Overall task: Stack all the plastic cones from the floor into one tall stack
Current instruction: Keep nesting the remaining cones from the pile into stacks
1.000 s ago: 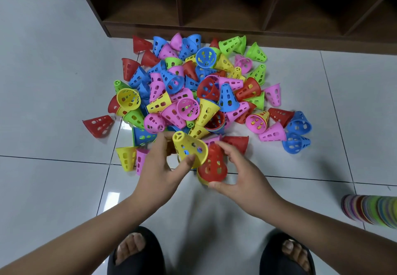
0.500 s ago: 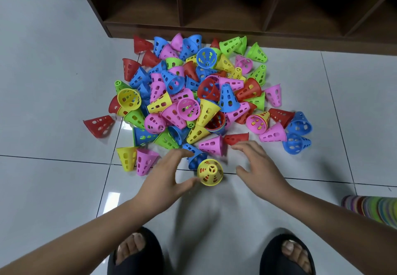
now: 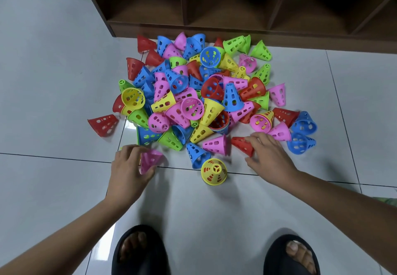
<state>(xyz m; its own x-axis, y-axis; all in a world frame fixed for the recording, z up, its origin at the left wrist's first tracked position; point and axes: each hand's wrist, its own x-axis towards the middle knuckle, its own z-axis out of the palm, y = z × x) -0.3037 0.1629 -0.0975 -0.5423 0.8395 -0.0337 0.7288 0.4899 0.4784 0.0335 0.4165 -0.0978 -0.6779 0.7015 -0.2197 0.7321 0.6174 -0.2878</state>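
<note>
head view: left hand (image 3: 129,167) grips a pink cone (image 3: 151,159); right hand (image 3: 269,156) curls round a red cone (image 3: 242,144), both at the near edge of the pile (image 3: 193,94). an upright yellow cone (image 3: 214,171) stands between them; best to seat each squarely over it, tip up.

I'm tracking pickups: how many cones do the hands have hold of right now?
2. A pink cone in the left hand, at the pile's near left edge; a red cone between fingers and thumb of the right hand, near right edge. Neither palm shows another.
</note>
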